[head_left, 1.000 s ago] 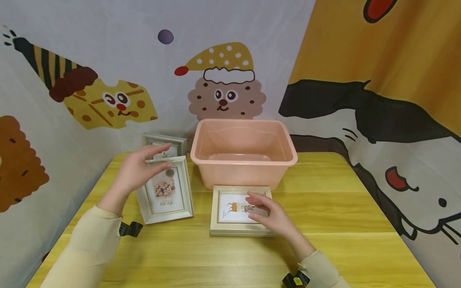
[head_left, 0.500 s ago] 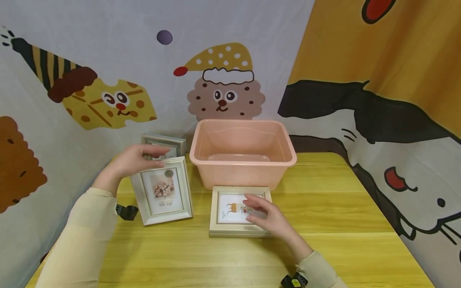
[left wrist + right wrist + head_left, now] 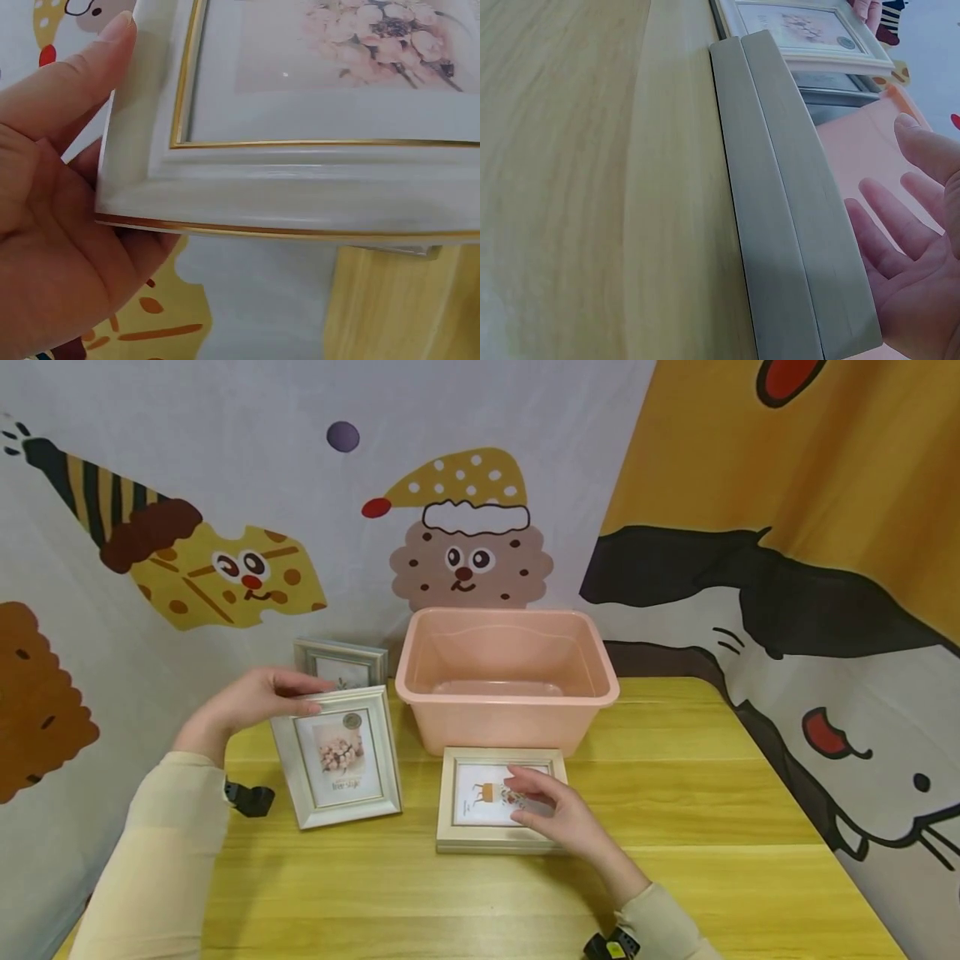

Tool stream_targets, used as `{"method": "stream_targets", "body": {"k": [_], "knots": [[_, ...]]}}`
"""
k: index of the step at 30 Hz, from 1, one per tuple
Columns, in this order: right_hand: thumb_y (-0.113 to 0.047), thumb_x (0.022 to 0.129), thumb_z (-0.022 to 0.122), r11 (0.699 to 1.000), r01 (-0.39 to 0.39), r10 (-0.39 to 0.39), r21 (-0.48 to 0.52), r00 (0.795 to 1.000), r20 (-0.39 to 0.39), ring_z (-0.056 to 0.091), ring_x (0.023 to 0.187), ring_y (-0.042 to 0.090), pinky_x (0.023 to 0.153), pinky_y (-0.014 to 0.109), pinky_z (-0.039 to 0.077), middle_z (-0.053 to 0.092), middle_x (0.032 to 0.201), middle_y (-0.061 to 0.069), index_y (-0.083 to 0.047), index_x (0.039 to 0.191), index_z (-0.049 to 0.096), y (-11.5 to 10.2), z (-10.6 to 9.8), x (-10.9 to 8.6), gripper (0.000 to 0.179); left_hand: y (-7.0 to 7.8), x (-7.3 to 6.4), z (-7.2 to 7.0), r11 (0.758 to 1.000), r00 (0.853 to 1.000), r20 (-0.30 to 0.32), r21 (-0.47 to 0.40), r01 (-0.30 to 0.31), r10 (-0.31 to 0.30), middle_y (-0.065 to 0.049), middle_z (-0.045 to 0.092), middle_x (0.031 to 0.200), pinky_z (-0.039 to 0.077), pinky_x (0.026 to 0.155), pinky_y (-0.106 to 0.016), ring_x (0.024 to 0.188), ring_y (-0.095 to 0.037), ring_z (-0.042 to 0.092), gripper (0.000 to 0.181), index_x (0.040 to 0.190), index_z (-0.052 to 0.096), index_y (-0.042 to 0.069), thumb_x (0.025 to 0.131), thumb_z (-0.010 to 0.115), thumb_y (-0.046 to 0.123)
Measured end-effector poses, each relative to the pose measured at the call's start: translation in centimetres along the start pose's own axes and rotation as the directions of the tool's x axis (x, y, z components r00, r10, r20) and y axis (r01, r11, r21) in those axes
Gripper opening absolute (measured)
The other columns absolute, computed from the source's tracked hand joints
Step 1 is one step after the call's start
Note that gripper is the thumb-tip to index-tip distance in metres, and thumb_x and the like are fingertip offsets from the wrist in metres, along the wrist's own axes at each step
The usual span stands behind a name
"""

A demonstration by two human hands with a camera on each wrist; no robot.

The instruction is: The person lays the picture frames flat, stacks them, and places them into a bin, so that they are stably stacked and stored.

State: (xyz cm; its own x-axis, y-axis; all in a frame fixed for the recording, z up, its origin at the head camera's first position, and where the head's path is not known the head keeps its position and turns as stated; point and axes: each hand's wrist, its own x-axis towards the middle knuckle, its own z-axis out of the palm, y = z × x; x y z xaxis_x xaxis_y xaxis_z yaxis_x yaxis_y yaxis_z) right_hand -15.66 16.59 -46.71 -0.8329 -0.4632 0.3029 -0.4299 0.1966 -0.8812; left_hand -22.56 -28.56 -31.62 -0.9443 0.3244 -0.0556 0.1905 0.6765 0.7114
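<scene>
My left hand (image 3: 255, 703) holds the upper left corner of a white picture frame (image 3: 343, 760) with a pink blossom print. In the left wrist view the thumb (image 3: 112, 45) lies at the frame's edge and the other fingers pass behind it. The frame stands upright, leaning back slightly. Behind it stands a grey-framed picture (image 3: 360, 670), partly hidden. My right hand (image 3: 558, 812) hovers with spread, relaxed fingers over two cream picture frames (image 3: 480, 802) lying stacked flat. The top one has a deer print. In the right wrist view their stacked edges (image 3: 780, 195) show beside the palm.
Just behind the stacked frames stands a pink plastic bin (image 3: 502, 722), its inside showing nothing. Everything rests on a yellow wood-grain table (image 3: 697, 827). A cartoon-printed cloth (image 3: 262, 435) hangs behind the table's far edge.
My left hand has moved left and slightly down onto the white frame's upper left corner, its gap closing around the edge. The right hand has stayed nearly still.
</scene>
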Motion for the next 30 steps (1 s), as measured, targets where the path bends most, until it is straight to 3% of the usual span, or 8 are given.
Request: {"method": "stream_targets", "body": {"k": [8,14,19,25,30], "knots": [[-0.005,0.088,0.074,0.999,0.005,-0.005,0.031,1.000,0.015,0.060,0.116,0.040,0.102,0.050,0.046,0.063,0.126,0.021,0.005,0.142,0.048,-0.1,0.5,0.2,0.060,-0.6,-0.1,0.4,1.000,0.999,-0.039,-0.021,0.019,-0.019,-0.016,0.065,0.126,0.051,0.084,-0.029,0.101,-0.016,0.062,0.038,0.127,0.068,0.006,0.093,0.072,0.023],[-0.005,0.089,0.073,0.999,0.022,-0.023,0.026,1.000,0.013,0.060,0.115,0.038,0.101,0.049,0.047,0.063,0.125,0.023,0.006,0.141,0.049,-0.2,0.8,0.4,0.058,-0.3,-1.2,0.5,1.000,0.991,-0.133,-0.013,-0.002,0.001,-0.015,0.069,0.119,0.052,0.079,-0.025,0.096,-0.011,0.063,0.038,0.126,0.069,0.007,0.095,0.070,0.028],[-0.007,0.089,0.073,0.998,-0.005,0.004,0.059,1.000,0.023,0.059,0.117,0.038,0.101,0.046,0.048,0.062,0.127,0.023,0.005,0.142,0.048,-0.4,1.0,0.7,0.060,-0.1,-2.4,0.3,0.997,0.970,-0.240,-0.063,-0.048,0.031,-0.013,0.070,0.115,0.054,0.073,-0.020,0.088,-0.007,0.065,0.039,0.127,0.067,0.003,0.095,0.069,0.027],[-0.002,0.091,0.071,0.992,0.016,-0.020,0.122,0.999,0.028,0.057,0.118,0.042,0.101,0.046,0.047,0.060,0.130,0.025,0.006,0.143,0.046,-0.4,1.8,1.3,0.058,1.0,-3.7,0.1,0.989,0.941,-0.337,-0.120,-0.087,0.042,0.015,0.070,0.102,0.053,0.071,-0.018,0.083,-0.008,0.066,0.040,0.127,0.067,0.002,0.094,0.070,0.025],[0.005,0.091,0.067,0.976,0.060,-0.067,0.209,0.997,0.027,0.056,0.118,0.044,0.100,0.055,0.046,0.055,0.131,0.032,0.007,0.143,0.044,-1.3,2.8,2.0,0.058,2.9,-4.3,0.4,0.966,0.927,-0.373,-0.226,-0.124,0.032,0.014,0.072,0.097,0.056,0.066,-0.021,0.078,-0.011,0.069,0.035,0.124,0.069,0.004,0.094,0.071,0.022]]}}
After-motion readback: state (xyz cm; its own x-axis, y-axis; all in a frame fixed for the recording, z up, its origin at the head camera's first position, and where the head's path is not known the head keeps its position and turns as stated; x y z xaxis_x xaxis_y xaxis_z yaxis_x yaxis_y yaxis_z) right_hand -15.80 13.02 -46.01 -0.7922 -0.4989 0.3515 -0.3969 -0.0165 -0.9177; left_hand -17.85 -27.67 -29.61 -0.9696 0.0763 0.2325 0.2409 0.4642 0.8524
